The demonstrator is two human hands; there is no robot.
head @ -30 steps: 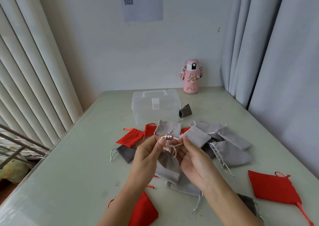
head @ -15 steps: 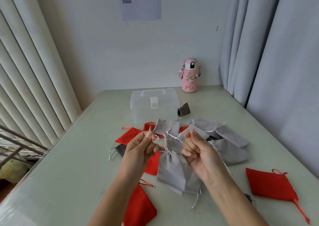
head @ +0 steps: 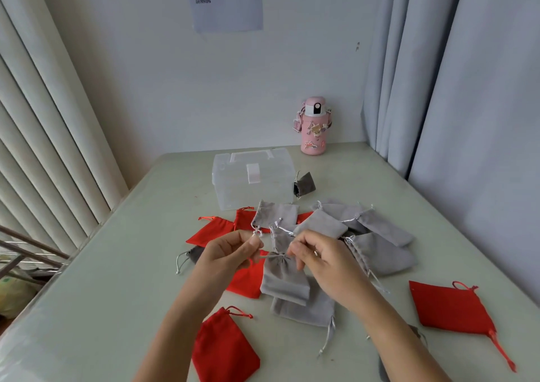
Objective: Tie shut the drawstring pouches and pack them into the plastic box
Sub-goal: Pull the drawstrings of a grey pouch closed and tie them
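The grey pouch is held up in the middle of the bench, between both hands, and its neck is gathered. The left hand, at 9 o'clock from the neck, has its grip pinched on the silver cord. The right hand, at 3 o'clock, pinches the other side of the cord. The plastic box stands at 12 o'clock, well apart, with its lid closed.

I think the thin cord can slip from the fingers, or the knot can stay loose, if the pull is uneven.

I count six red pouches, three dark grey pouches and about eight light grey pouches. The pile overlaps, so this last number is not sure. There is one pink bottle at 1 o'clock.
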